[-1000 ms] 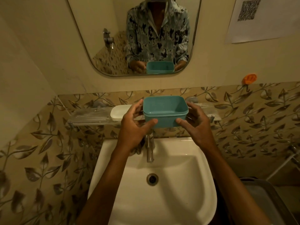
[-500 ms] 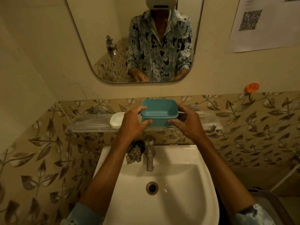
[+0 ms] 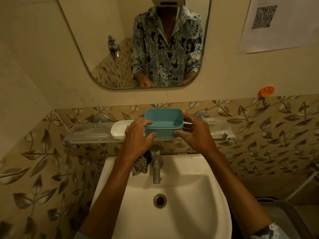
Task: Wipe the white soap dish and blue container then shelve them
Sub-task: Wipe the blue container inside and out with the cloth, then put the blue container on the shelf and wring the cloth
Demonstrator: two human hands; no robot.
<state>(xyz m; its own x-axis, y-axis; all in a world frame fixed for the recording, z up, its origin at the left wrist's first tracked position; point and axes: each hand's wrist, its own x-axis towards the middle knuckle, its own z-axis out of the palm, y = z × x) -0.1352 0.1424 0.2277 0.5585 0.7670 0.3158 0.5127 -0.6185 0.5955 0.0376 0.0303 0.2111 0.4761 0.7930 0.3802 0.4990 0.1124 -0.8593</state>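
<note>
The blue plastic container [image 3: 164, 133] has come down and now sits on the clear glass shelf [image 3: 89, 133]. The left hand [image 3: 138, 138] and right hand [image 3: 196, 135] each grip one side. The white oval soap dish [image 3: 119, 129] lies just beside the left hand.

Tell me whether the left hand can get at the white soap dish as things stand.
Probably yes. The white soap dish lies on the shelf right beside the left hand, nothing between them. That hand, with the right hand, grips the blue container, so it must let go first.
</note>
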